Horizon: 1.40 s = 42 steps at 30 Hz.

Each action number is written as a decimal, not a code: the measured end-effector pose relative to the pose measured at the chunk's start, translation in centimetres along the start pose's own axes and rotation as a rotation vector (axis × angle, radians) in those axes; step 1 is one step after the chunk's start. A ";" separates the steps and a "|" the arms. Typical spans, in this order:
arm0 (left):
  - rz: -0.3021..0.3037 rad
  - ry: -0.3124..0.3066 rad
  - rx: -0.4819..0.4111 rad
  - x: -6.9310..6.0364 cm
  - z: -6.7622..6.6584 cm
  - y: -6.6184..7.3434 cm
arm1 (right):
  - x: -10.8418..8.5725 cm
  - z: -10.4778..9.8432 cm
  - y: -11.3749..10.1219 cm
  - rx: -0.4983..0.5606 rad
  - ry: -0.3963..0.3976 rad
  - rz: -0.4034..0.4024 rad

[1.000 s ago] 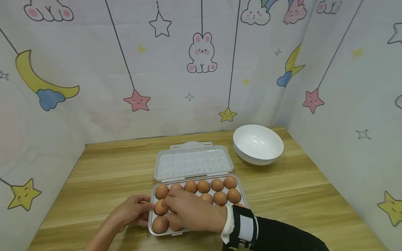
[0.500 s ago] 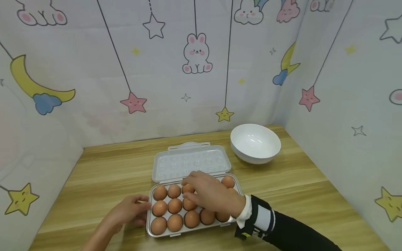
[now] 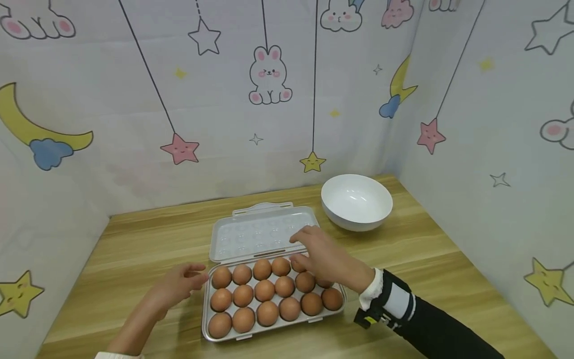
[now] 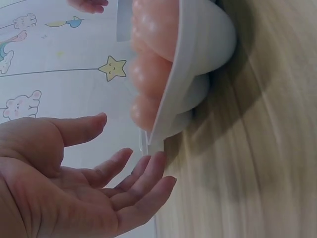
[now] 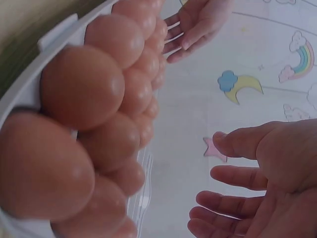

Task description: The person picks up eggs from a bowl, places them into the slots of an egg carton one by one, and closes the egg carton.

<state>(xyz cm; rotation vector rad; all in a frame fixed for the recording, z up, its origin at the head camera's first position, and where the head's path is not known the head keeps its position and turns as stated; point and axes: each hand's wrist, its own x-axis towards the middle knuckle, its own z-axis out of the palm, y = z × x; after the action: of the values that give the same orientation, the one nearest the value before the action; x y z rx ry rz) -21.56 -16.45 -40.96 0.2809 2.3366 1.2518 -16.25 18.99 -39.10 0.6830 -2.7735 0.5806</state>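
Note:
Brown eggs (image 3: 264,289) fill an egg carton (image 3: 206,319) in three rows, several to a row. Its translucent lid (image 3: 251,233) lies folded back behind it, dimpled inside. Just off the carton's left end is my left hand (image 3: 176,288), its fingers spread loosely and holding nothing. In the left wrist view a gap shows between this left hand (image 4: 84,183) and the carton wall. My right hand (image 3: 334,259) hovers over the carton's back right corner, hiding some eggs there. The right wrist view shows the right hand (image 5: 267,188) with parted, relaxed fingers and nothing between them.
A white bowl (image 3: 357,219) stands at the back right of the wooden table (image 3: 148,239), beyond the lid. Printed fabric (image 3: 215,164) with stars, moons and rabbits encloses the table at the back and both sides.
My right hand has swept from the carton's left part to its back right corner, uncovering the eggs. The left hand has come away from the carton's left edge. The head view has shifted slightly.

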 end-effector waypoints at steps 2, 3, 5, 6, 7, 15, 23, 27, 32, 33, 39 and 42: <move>0.011 0.007 0.010 0.0 -0.1 0.4 | 0.0 -0.3 0.6 -0.021 0.001 0.032; 0.016 0.016 0.012 0.1 -0.2 0.7 | 0.0 -0.5 0.9 -0.023 0.001 0.054; 0.019 0.027 0.008 0.2 -0.3 1.1 | 0.0 -0.8 1.4 -0.024 0.003 0.098; 0.018 0.032 0.007 0.2 -0.3 1.3 | 0.0 -0.9 1.7 -0.017 0.001 0.122; 0.017 0.036 0.011 0.3 -0.3 1.5 | 0.1 -0.9 2.0 -0.008 0.002 0.148; 0.024 0.063 0.067 1.7 -0.6 1.6 | 0.7 -0.7 4.5 0.104 -0.042 0.339; 0.022 0.065 0.052 3.5 -1.1 1.7 | 1.5 0.4 7.0 0.156 -0.029 0.374; 0.007 0.056 0.021 4.5 -1.3 1.7 | 1.9 0.9 7.8 0.172 -0.023 0.391; -0.019 0.057 -0.038 6.0 -1.4 1.2 | 2.4 1.8 8.5 0.178 -0.070 0.460; -0.022 0.059 -0.042 6.3 -1.4 1.1 | 2.6 2.0 8.6 0.181 -0.081 0.472; -0.030 0.068 -0.052 7.4 -1.2 1.0 | 3.4 3.1 9.6 0.173 -0.119 0.485; -0.033 0.071 -0.043 8.0 -1.2 1.0 | 3.7 3.5 9.9 0.179 -0.126 0.488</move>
<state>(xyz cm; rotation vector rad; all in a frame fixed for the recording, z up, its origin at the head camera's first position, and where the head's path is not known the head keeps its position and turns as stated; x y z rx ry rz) -29.14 -13.66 -41.99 0.1859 2.3609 1.3144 -24.70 24.09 -44.27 0.0599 -3.0437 0.9123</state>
